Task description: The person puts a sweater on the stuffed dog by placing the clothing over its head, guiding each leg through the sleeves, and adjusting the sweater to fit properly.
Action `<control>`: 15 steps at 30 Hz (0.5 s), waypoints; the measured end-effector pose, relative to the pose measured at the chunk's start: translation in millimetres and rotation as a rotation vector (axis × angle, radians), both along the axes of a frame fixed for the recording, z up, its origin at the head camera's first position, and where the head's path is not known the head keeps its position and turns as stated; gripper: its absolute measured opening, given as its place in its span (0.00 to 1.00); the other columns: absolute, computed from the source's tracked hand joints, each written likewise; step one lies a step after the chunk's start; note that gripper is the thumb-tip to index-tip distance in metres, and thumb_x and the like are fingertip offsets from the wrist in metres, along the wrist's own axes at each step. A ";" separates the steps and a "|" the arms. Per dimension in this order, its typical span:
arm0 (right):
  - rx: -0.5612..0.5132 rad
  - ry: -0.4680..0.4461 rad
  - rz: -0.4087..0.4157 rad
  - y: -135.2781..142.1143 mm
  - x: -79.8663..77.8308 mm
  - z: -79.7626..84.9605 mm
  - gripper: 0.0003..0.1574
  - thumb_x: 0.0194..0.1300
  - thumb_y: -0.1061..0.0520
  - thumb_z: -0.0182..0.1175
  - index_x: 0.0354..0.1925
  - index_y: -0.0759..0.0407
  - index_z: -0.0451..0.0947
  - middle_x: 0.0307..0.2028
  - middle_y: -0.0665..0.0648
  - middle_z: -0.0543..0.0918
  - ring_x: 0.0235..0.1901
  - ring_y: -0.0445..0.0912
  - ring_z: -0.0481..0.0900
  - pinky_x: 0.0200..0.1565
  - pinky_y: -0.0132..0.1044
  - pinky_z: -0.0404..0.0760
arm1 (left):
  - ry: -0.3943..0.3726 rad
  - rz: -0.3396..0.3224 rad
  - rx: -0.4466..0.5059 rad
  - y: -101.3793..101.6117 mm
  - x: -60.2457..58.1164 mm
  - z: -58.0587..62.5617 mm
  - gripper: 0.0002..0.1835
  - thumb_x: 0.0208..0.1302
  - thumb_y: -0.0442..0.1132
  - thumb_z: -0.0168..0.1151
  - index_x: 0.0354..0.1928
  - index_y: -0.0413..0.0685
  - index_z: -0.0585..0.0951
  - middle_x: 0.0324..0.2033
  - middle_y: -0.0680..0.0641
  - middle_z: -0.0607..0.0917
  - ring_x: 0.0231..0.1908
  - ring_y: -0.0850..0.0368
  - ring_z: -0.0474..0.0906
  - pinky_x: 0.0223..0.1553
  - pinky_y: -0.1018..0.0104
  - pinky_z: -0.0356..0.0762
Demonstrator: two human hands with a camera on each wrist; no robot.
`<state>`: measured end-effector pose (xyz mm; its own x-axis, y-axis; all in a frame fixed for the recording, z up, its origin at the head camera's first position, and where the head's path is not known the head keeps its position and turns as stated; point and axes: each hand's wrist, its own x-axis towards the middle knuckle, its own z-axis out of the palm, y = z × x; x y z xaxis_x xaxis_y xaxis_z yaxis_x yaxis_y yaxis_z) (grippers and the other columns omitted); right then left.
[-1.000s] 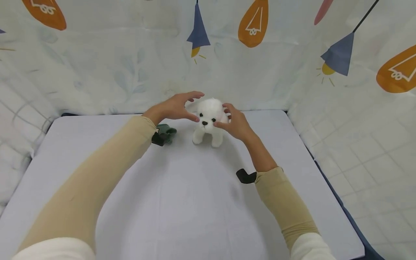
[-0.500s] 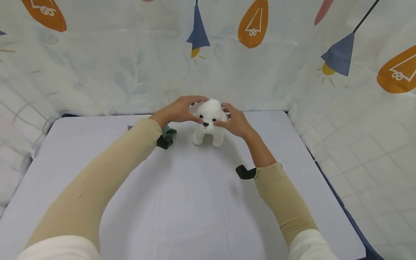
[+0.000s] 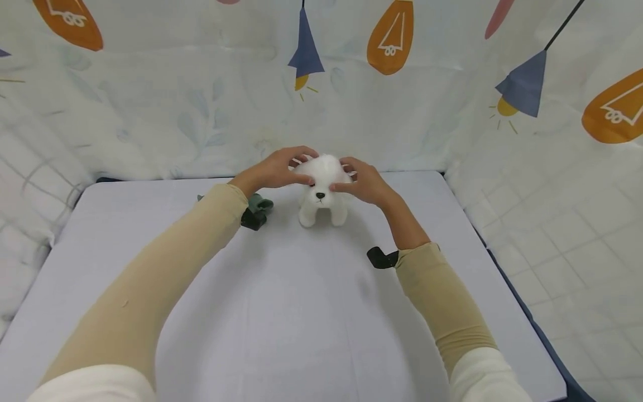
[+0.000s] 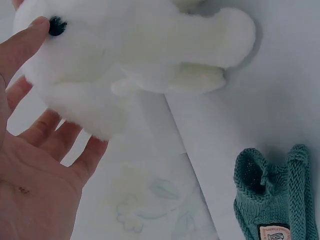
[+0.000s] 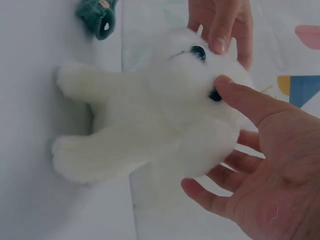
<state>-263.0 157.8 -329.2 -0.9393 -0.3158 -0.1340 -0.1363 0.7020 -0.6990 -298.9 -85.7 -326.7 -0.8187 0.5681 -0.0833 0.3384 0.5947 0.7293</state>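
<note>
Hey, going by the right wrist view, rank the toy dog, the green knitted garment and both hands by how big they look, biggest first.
1. Toy dog
2. Right hand
3. Left hand
4. Green knitted garment

Visible parts only; the right hand's nearness to the camera makes it look bigger.

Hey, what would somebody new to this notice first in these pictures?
Probably the white plush dog at the far side of the white table, its head between the left hand and right hand. Next, the green knitted piece to the person's left of it, then the orange bulbs and blue lamps on the backdrop.
</note>
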 end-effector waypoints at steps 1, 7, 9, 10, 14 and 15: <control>-0.008 0.006 0.003 -0.9 -0.3 -0.6 0.45 0.60 0.43 0.67 0.69 0.50 0.61 0.66 0.56 0.70 0.61 0.53 0.72 0.59 0.48 0.76 | -0.005 0.005 -0.003 -0.3 -0.3 -0.8 0.33 0.61 0.49 0.67 0.66 0.59 0.67 0.66 0.44 0.70 0.63 0.44 0.68 0.64 0.48 0.67; -0.048 0.028 0.016 2.2 -4.7 -1.2 0.40 0.59 0.50 0.69 0.68 0.48 0.66 0.64 0.54 0.73 0.60 0.52 0.74 0.57 0.49 0.77 | -0.005 0.016 -0.015 1.9 0.7 -2.3 0.31 0.61 0.50 0.67 0.65 0.62 0.67 0.65 0.44 0.71 0.60 0.45 0.71 0.58 0.49 0.74; -0.053 0.016 0.013 4.3 -6.5 -1.4 0.40 0.59 0.50 0.69 0.68 0.48 0.66 0.64 0.54 0.72 0.59 0.51 0.73 0.57 0.49 0.77 | -0.002 0.014 -0.018 2.5 0.6 -2.5 0.31 0.61 0.50 0.66 0.65 0.62 0.67 0.64 0.44 0.72 0.60 0.45 0.72 0.57 0.49 0.75; -0.055 0.010 0.015 4.9 -7.1 -1.6 0.41 0.59 0.50 0.69 0.68 0.48 0.66 0.64 0.54 0.72 0.60 0.51 0.73 0.57 0.49 0.77 | -0.003 0.015 -0.019 2.6 0.6 -2.5 0.31 0.61 0.50 0.66 0.65 0.62 0.67 0.64 0.44 0.72 0.60 0.46 0.72 0.57 0.49 0.75; -0.053 0.007 0.024 4.6 -7.7 -2.2 0.41 0.59 0.49 0.69 0.68 0.48 0.65 0.64 0.54 0.72 0.61 0.52 0.72 0.58 0.50 0.76 | -0.007 0.012 -0.026 1.7 0.3 -2.5 0.31 0.62 0.49 0.66 0.66 0.62 0.66 0.65 0.44 0.71 0.61 0.44 0.71 0.57 0.48 0.75; -0.048 0.010 0.024 4.4 -7.5 -2.0 0.42 0.59 0.48 0.69 0.69 0.48 0.64 0.65 0.54 0.71 0.61 0.52 0.71 0.59 0.50 0.76 | -0.005 0.011 -0.028 1.1 0.5 -2.0 0.31 0.62 0.49 0.66 0.66 0.62 0.66 0.65 0.44 0.71 0.61 0.44 0.71 0.58 0.48 0.74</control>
